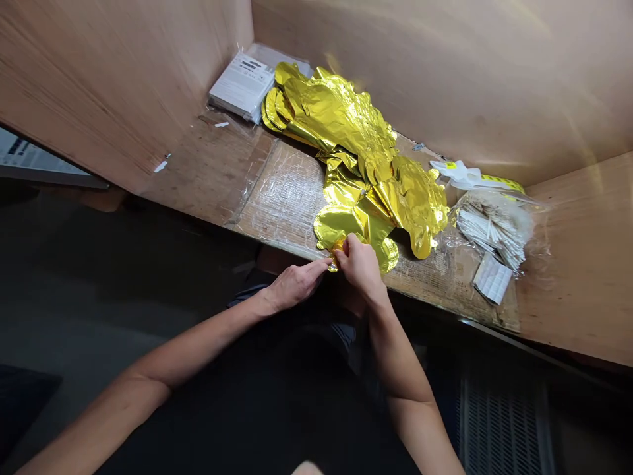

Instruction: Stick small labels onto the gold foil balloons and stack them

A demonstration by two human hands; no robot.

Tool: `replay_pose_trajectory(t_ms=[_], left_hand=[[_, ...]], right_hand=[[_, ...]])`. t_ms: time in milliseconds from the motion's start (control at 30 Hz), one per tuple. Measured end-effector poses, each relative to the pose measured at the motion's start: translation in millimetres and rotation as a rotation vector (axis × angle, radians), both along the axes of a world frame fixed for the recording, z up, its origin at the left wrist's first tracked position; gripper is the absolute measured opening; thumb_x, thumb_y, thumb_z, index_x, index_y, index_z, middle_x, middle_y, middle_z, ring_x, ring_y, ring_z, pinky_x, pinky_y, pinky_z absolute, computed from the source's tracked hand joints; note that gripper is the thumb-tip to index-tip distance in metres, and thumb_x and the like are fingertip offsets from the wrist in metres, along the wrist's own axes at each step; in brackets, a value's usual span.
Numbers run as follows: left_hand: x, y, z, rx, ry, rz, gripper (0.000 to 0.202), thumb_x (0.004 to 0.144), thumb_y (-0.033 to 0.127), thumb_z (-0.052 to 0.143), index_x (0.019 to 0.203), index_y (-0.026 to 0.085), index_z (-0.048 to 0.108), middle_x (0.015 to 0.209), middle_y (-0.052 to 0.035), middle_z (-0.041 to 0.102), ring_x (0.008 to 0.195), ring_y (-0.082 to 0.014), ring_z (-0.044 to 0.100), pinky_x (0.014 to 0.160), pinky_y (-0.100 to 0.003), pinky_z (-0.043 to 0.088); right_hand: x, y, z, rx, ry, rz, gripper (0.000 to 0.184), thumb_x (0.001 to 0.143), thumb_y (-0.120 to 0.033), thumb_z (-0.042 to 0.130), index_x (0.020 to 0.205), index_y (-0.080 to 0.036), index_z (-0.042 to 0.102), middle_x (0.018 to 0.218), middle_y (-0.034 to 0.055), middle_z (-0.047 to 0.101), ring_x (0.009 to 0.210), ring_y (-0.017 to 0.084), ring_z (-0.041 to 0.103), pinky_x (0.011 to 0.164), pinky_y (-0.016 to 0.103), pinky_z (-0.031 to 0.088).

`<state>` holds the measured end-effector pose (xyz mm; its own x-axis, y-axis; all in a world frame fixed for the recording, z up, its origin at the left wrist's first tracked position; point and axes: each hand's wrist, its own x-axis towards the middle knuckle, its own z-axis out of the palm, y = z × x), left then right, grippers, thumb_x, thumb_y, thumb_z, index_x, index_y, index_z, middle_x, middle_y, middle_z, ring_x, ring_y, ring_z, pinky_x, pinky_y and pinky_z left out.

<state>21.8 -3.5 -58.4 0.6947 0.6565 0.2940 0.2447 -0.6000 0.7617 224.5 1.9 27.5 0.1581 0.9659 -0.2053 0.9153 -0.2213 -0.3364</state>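
Observation:
A gold foil balloon (341, 227), flat and creased, lies at the front edge of the work surface. My right hand (360, 262) is closed on its near part, fingers curled down over the foil. From the left, my left hand (301, 280) reaches to the same spot, its fingertips pressed together at the balloon's near edge; the thumb side is partly hidden. Behind them a pile of flat gold foil balloons (341, 119) stretches back to the left, and more gold foil (420, 204) lies to the right.
White printed packets (242, 82) are stacked in the back left corner. At the right lie a plastic bag of thin white sticks (494, 224), a small folded printed sheet (493, 278) and white-and-yellow wrapping (475, 177). Wooden panels (445, 79) enclose the taped cardboard surface (281, 191).

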Motion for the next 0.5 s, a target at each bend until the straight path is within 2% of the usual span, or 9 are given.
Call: replay_pose_trajectory(t_ms=[100, 167, 233, 333, 433, 500], left_hand=[[0.7, 0.3, -5.2, -0.012, 0.003, 0.025, 0.049, 0.106, 0.015, 0.048, 0.154, 0.024, 0.052, 0.153, -0.007, 0.064, 0.131, -0.0234, 0.07, 0.111, -0.037, 0.06], [0.8, 0.8, -7.4, -0.008, 0.013, 0.013, 0.049, 0.107, 0.015, 0.045, 0.154, 0.025, 0.051, 0.154, -0.0061, 0.063, 0.133, -0.0231, 0.069, 0.111, -0.037, 0.06], [0.7, 1.3, -8.9, -0.002, 0.018, -0.003, 0.05, 0.107, 0.012, 0.043, 0.155, 0.025, 0.048, 0.157, -0.0056, 0.061, 0.135, -0.0227, 0.067, 0.112, -0.038, 0.059], [0.5, 1.8, -10.2, -0.01, 0.005, -0.012, 0.051, 0.106, 0.011, 0.044, 0.154, 0.025, 0.048, 0.158, -0.0056, 0.06, 0.136, -0.0222, 0.067, 0.113, -0.037, 0.059], [-1.4, 1.0, -11.7, -0.011, -0.013, -0.024, 0.047, 0.106, 0.013, 0.045, 0.151, 0.025, 0.051, 0.159, -0.0064, 0.058, 0.137, -0.0228, 0.065, 0.113, -0.037, 0.059], [-3.3, -0.8, -12.4, -0.008, -0.063, -0.039, 0.043, 0.107, 0.013, 0.045, 0.148, 0.023, 0.053, 0.16, -0.0077, 0.057, 0.139, -0.0229, 0.064, 0.114, -0.037, 0.058]], right_hand=[[-4.7, -1.0, 6.0, -0.072, -0.329, -0.041, 0.032, 0.1, -0.053, 0.063, 0.106, -0.022, 0.063, 0.089, 0.0126, 0.072, 0.084, 0.03, 0.07, 0.075, 0.035, 0.042], [2.2, -5.4, 10.2, -0.119, -0.407, -0.077, 0.05, 0.098, -0.069, 0.058, 0.105, -0.021, 0.065, 0.089, 0.0158, 0.073, 0.084, 0.033, 0.07, 0.075, 0.037, 0.041], [13.5, -12.2, 12.4, -0.133, -0.421, -0.125, 0.057, 0.097, -0.077, 0.054, 0.1, -0.021, 0.065, 0.085, 0.0151, 0.072, 0.08, 0.032, 0.069, 0.073, 0.036, 0.039], [27.5, -23.3, 8.2, 0.016, -0.385, -0.167, 0.05, 0.102, -0.07, 0.052, 0.099, -0.022, 0.064, 0.08, 0.0103, 0.07, 0.075, 0.027, 0.064, 0.071, 0.034, 0.035], [32.5, -27.8, -4.4, 0.225, -0.235, 0.004, 0.039, 0.106, -0.058, 0.051, 0.097, -0.021, 0.061, 0.087, 0.0085, 0.07, 0.082, 0.024, 0.061, 0.077, 0.034, 0.036], [33.7, -25.1, -13.3, 0.268, -0.14, 0.136, 0.035, 0.107, -0.053, 0.05, 0.095, -0.021, 0.06, 0.092, 0.008, 0.069, 0.089, 0.023, 0.06, 0.083, 0.035, 0.036]])
